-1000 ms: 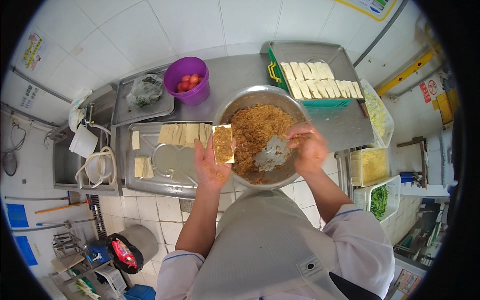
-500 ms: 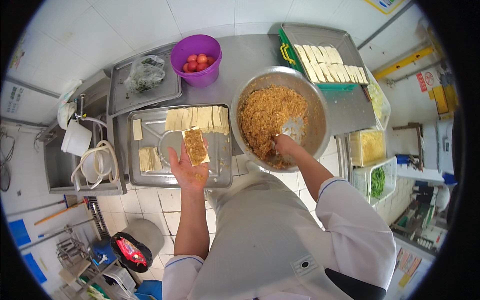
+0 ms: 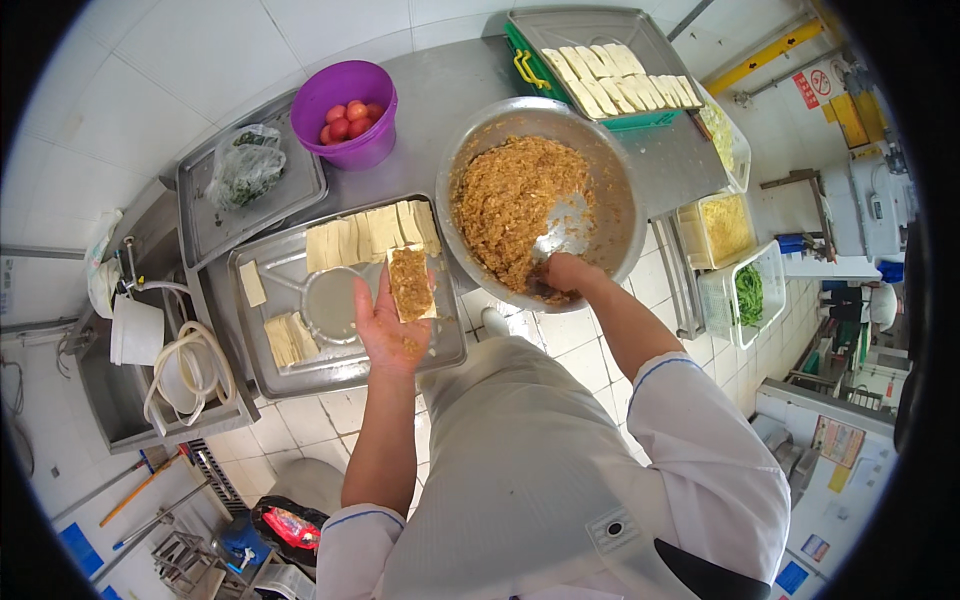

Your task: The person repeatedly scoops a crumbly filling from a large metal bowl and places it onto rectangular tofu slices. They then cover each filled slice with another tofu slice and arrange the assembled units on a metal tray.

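My left hand (image 3: 388, 335) is palm up over a metal tray (image 3: 385, 368), fingers stretched beneath a pale yellow rectangular sheet (image 3: 427, 311), which looks like tofu skin. Brown minced filling (image 3: 409, 283) covers most of that sheet, and a smear of it sits on my palm. My right hand (image 3: 568, 274) is closed on a flat metal scraper (image 3: 567, 232), its blade against the filling in a large steel bowl (image 3: 624, 215). The handle is hidden in my fist. A row of plain folded sheets (image 3: 365, 238) lies along the tray's far side, with a small stack (image 3: 290, 340) at its near left.
A purple bucket (image 3: 345, 152) of tomatoes stands behind the tray, beside another tray with a bagged leafy item (image 3: 246, 175). Filled pale rolls (image 3: 620, 80) lie on a tray over a green crate at far right. Baskets of shredded food (image 3: 724, 228) and greens (image 3: 748, 294) stand right. A sink (image 3: 110, 385) is left.
The view has shifted, so the counter sits further left and higher. My left hand still supports the filled sheet, now slightly nearer the bowl. More of the scraper's blade shows.
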`<action>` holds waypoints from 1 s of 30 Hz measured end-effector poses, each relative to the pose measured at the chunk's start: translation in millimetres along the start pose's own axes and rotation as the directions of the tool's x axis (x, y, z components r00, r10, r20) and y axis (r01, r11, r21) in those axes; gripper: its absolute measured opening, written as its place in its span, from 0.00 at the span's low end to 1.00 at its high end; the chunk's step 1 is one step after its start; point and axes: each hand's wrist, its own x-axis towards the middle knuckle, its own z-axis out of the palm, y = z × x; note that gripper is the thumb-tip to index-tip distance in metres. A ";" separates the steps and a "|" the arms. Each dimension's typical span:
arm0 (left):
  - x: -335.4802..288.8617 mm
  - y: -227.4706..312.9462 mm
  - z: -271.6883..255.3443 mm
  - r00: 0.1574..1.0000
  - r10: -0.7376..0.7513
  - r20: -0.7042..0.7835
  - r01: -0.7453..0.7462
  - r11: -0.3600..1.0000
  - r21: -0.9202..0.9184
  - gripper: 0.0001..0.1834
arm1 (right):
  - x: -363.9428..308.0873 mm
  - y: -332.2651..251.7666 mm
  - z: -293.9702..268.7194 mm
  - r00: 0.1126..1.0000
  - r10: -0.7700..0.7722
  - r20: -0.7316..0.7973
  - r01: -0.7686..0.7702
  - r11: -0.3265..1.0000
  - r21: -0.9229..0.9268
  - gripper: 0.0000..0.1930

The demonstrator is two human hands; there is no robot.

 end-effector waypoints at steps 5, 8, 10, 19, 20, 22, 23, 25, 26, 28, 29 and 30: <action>1.7 -29.6 10.3 0.999 -0.039 0.013 0.039 0.998 0.040 0.42 | -29.2 15.9 -36.2 0.984 -0.059 0.170 0.019 0.973 0.230 0.18; 8.5 -47.4 15.1 0.998 -0.046 0.033 0.045 0.999 0.028 0.42 | -35.5 31.1 -40.7 0.931 -0.308 0.199 0.240 0.922 0.304 0.18; 13.2 -61.3 19.4 0.998 -0.037 0.047 0.036 0.999 0.040 0.42 | -29.2 36.6 -36.9 0.943 -0.294 0.159 0.248 0.935 0.253 0.18; 41.8 -116.0 42.9 0.998 -0.065 -0.003 0.065 0.998 -0.002 0.40 | -53.2 15.3 -52.5 0.920 0.070 -0.386 0.284 0.559 0.779 0.15; 45.0 -121.7 46.3 0.998 -0.063 0.031 0.062 0.998 0.019 0.40 | -63.1 5.2 -58.8 0.929 0.050 -0.366 0.321 0.379 0.868 0.15; 50.1 -133.5 54.1 0.998 -0.050 0.034 0.048 0.997 0.054 0.39 | -89.1 -14.0 -68.9 0.931 -0.059 -0.360 0.364 0.163 0.917 0.14; 51.9 -138.6 58.4 0.998 -0.058 0.030 0.056 0.996 0.067 0.39 | -100.8 -25.8 -72.4 0.914 -0.086 -0.396 0.404 0.121 0.907 0.13; 54.1 -147.7 67.7 0.997 -0.072 0.030 0.069 0.993 0.095 0.38 | -121.2 -47.4 -78.6 0.857 -0.156 -0.491 0.498 0.005 0.867 0.12; 54.7 -151.3 72.2 0.996 -0.081 0.026 0.078 0.993 0.093 0.38 | -130.1 -55.3 -81.2 0.831 -0.129 -0.542 0.556 0.147 0.818 0.11; 56.3 -156.9 80.4 0.995 -0.093 0.033 0.089 0.992 0.095 0.37 | -142.4 -65.2 -87.1 0.709 -0.138 -0.692 0.687 0.359 0.632 0.11; 55.9 -159.0 83.1 0.993 -0.101 0.057 0.095 0.991 0.097 0.36 | -143.0 -67.2 -92.8 0.593 -0.190 -0.782 0.716 0.568 0.405 0.11; 54.9 -160.3 84.9 0.991 -0.109 0.079 0.101 0.990 0.099 0.35 | -144.7 -68.1 -96.5 0.580 -0.206 -0.788 0.702 0.617 0.355 0.11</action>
